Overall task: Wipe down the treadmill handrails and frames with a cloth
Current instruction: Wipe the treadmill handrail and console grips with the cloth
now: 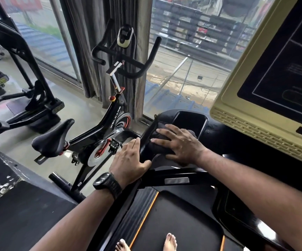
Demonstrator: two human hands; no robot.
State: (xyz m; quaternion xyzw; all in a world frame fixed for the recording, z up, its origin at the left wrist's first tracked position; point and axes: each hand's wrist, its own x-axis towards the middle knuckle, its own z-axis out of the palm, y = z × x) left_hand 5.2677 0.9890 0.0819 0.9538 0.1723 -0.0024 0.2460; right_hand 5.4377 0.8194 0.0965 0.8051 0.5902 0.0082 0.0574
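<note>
The right hand lies flat on a dark grey cloth, fingers spread and straight, pressing it onto the treadmill's left handrail where the rail meets the console's black tray recess. The cloth is bunched over the rail's top, under the palm and fingers. Just left of it, the left hand rests on the same rail nearer the person, its fingers fairly straight along the outer side and the thumb laid across the inner side; a black watch sits on that wrist. The two hands are close together but not touching. Two bare feet stand on the orange-edged treadmill belt. At the right is the yellow-framed console screen, and a black spin bike stands on the floor to the left.
</note>
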